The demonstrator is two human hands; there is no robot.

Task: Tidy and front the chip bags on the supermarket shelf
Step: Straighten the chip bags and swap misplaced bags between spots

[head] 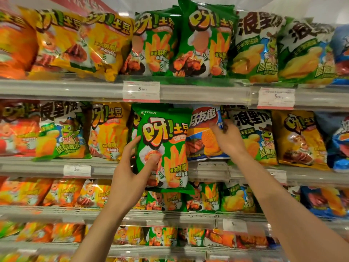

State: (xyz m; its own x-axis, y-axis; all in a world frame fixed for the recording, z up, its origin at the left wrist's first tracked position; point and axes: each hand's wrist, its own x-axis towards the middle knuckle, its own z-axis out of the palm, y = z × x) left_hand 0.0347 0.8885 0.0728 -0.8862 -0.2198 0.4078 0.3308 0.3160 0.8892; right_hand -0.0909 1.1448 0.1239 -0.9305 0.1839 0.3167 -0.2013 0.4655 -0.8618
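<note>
My left hand [132, 167] is gripping the green chip bag [164, 148]; my right hand [226, 138] is pinching the blue bag [204, 133], shifting it aside so both face squarely forward.

Place: a shop.
Signs: tiered shelves [188, 93] across the frame, packed with chip bags [105, 129]; price tags [141, 91] on rails.

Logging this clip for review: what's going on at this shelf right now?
A person is sorting chip bags on a supermarket shelf. The left hand grips a green bag, held out in front of the second shelf from the top, thumb on its face. The right hand reaches to the blue bag beside it, fingers at its upper right edge. The green bag overlaps the blue one's left side and is not yet set in the row.
</note>
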